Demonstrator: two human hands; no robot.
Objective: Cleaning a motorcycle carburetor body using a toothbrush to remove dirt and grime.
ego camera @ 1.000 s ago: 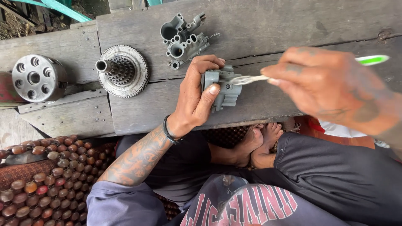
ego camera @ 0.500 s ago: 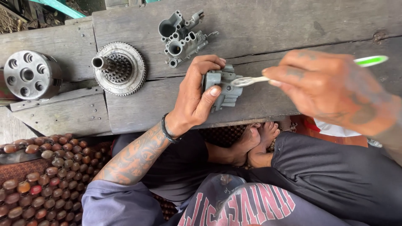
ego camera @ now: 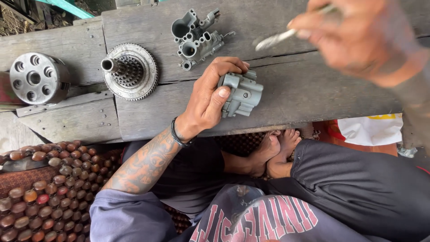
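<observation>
Gripped between thumb and fingers, the grey carburetor body [ego camera: 242, 94] sits steady in the left hand [ego camera: 210, 101] against the wooden desk [ego camera: 313, 89], while the right hand [ego camera: 363, 38], pinching the toothbrush [ego camera: 280, 39], has just lifted clear, pausing the scrubbing.

Matt grey cast-metal housing [ego camera: 242, 94]; rough, weathered grey wood surface [ego camera: 313, 89]; dull, grimy metal gear [ego camera: 130, 71] and drum [ego camera: 38, 78]; glossy brown wooden bead mat [ego camera: 40, 192]; soft dark cloth trousers [ego camera: 358, 183]
</observation>
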